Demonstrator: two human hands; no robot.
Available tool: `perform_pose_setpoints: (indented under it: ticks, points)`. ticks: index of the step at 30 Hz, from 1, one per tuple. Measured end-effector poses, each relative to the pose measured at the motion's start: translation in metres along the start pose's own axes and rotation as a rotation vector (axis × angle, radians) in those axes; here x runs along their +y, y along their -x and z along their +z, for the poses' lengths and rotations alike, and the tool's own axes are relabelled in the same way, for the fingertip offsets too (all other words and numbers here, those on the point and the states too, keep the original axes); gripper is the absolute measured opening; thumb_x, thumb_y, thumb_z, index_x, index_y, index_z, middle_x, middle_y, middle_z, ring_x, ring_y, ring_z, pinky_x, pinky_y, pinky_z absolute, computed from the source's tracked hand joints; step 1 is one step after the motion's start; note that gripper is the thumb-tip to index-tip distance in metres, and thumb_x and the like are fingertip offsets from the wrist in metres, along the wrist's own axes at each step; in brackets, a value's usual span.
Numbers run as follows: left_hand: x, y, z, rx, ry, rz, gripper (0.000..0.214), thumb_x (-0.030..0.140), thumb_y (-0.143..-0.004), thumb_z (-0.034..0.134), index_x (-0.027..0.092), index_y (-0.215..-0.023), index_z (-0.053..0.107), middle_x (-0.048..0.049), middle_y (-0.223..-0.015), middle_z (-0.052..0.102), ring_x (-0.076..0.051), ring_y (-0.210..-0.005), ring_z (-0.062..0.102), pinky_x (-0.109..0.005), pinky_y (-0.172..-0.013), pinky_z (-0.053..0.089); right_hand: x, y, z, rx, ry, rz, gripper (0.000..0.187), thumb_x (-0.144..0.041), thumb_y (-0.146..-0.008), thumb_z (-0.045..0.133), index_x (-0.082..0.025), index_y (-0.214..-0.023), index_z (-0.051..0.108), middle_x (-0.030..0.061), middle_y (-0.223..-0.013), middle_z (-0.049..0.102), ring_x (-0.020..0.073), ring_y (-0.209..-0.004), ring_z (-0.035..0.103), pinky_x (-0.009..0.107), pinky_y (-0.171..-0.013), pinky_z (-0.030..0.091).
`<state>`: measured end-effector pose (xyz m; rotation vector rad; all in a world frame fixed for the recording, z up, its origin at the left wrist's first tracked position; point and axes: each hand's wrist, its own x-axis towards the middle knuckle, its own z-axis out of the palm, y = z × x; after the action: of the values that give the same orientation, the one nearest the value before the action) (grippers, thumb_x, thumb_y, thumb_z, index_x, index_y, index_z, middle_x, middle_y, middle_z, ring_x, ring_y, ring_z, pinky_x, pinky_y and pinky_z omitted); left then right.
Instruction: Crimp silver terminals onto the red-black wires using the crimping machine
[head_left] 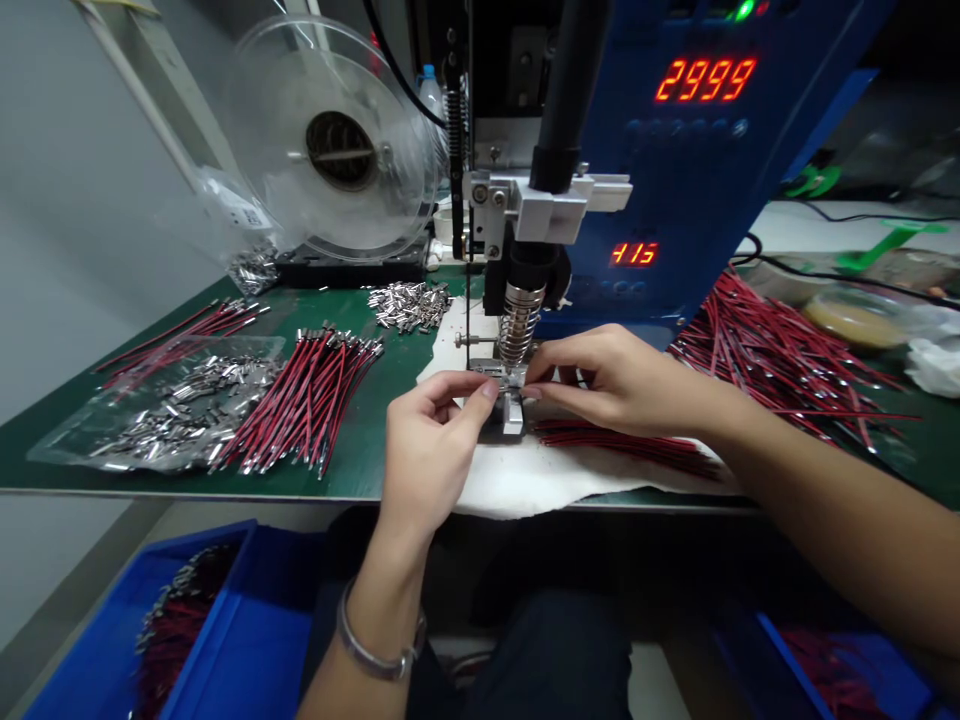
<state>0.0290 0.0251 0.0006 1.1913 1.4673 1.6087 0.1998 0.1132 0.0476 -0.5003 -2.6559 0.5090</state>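
Note:
My left hand (427,445) pinches thumb and fingers together at the left side of a small metal fixture (504,400) under the machine's coiled nozzle (519,318). My right hand (611,378) pinches at the fixture's right side, just above a bundle of red and black wires (622,442) lying on a white cloth (525,480). What each pinch holds is too small to name. A metal bracelet sits on my left wrist.
A blue machine (675,170) shows red digits 2999 and 415. Finished wires with metal ends (307,400) lie left, beside loose metal terminals (409,303) and a bag of terminals (165,410). More wires (772,350) pile right. A clear reel (341,140) stands behind. Blue bins (195,630) sit below.

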Motion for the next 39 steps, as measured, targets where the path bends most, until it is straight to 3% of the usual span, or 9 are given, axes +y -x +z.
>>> perform_pose_setpoints:
  ticks: [7,29,39]
  points:
    - [-0.0014,-0.0011,0.0006,0.013,-0.018,0.005,0.018,0.033,-0.075,0.070,0.017,-0.080,0.073,-0.0064,-0.081,0.070,-0.016,-0.072,0.061,-0.023,-0.058,0.045,-0.0013,-0.0006,-0.0035,0.004,-0.049,-0.052,0.013,-0.016,-0.087,0.056,-0.014,-0.090,0.068,0.0054,-0.085,0.071,0.0117,-0.073,0.064,0.021,-0.067,0.047]
    - [0.0002,-0.0001,0.0016,0.016,-0.046,0.005,0.019,0.035,-0.075,0.070,0.016,-0.080,0.073,-0.0050,-0.076,0.070,-0.014,-0.066,0.059,-0.022,-0.056,0.043,-0.0021,-0.0006,-0.0052,0.001,-0.015,-0.044,0.016,-0.011,-0.086,0.053,-0.012,-0.089,0.069,0.0051,-0.083,0.071,0.0115,-0.072,0.063,0.020,-0.067,0.046]
    - [-0.0029,-0.0010,0.0014,0.053,0.094,-0.003,0.027,0.042,-0.085,0.058,0.017,-0.080,0.066,-0.0022,-0.069,0.062,-0.011,-0.061,0.053,-0.022,-0.058,0.040,-0.0026,-0.0014,-0.0043,-0.016,-0.033,-0.007,0.015,-0.012,-0.086,0.054,-0.012,-0.089,0.069,0.0054,-0.083,0.071,0.0115,-0.072,0.063,0.021,-0.068,0.046]
